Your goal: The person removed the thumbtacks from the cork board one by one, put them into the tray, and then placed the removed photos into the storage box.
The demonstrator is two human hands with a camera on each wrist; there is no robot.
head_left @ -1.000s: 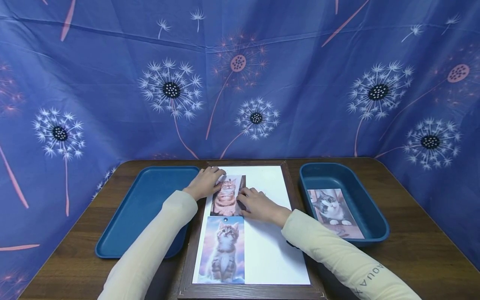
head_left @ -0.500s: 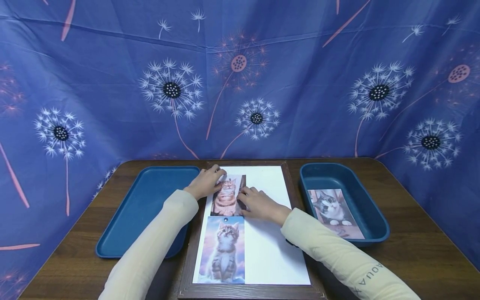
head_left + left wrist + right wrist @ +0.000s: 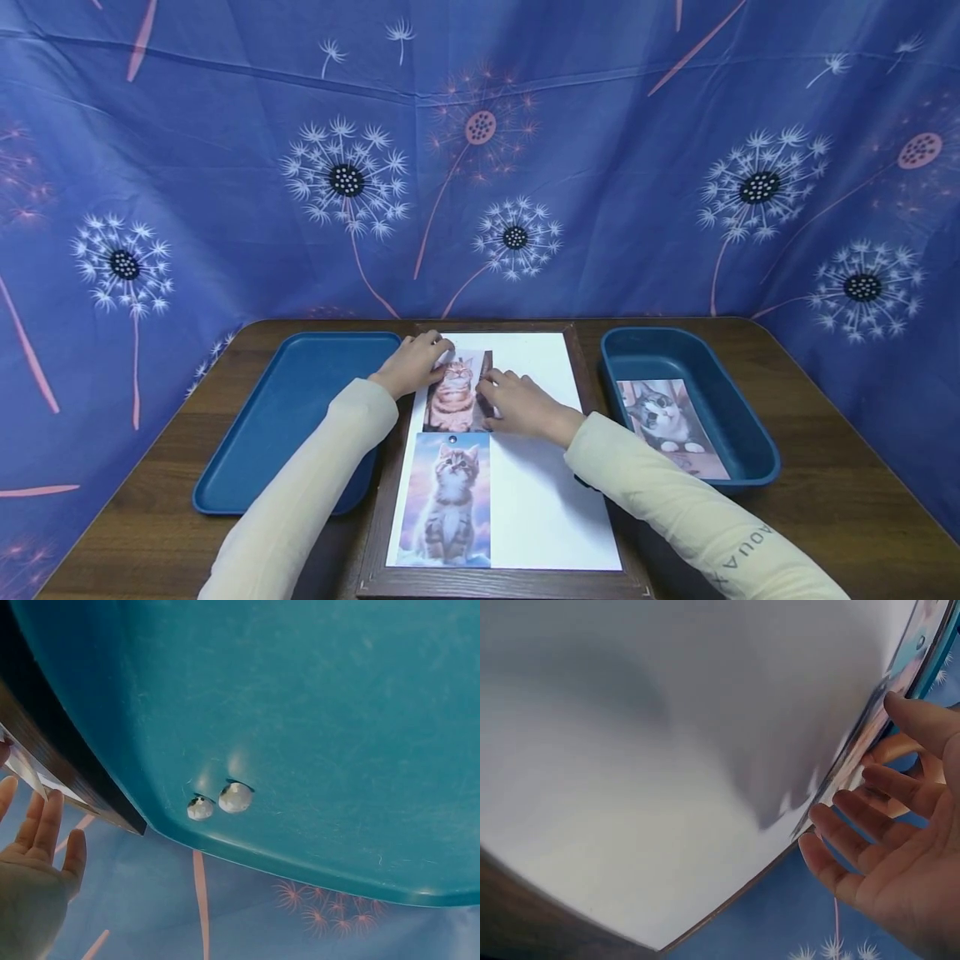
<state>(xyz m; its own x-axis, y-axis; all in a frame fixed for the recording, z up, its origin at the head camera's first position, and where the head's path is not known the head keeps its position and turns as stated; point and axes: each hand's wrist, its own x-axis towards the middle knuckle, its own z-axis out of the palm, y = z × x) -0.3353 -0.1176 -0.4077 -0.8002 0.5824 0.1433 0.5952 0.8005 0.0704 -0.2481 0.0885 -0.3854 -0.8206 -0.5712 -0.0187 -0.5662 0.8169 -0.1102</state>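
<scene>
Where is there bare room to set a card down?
The white board is bare from the lower cat picture across to the right frame edge, and again at its far right corner; the right hand and sleeve cross between. The left tray is mostly bare where visible, with small studs near one corner. Crowded: the upper cat picture, between left hand and right.

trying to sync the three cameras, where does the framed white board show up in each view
Head: the white board lies at lower centre, beside the flat tray.
Left wrist: only part, at the left edge: the brown frame and a sliver of white.
Right wrist: its white surface fills most of the picture, left and centre.
Shared landmark: the blue printed cloth, behind the table in head, along the bottom in both wrist views.
</scene>
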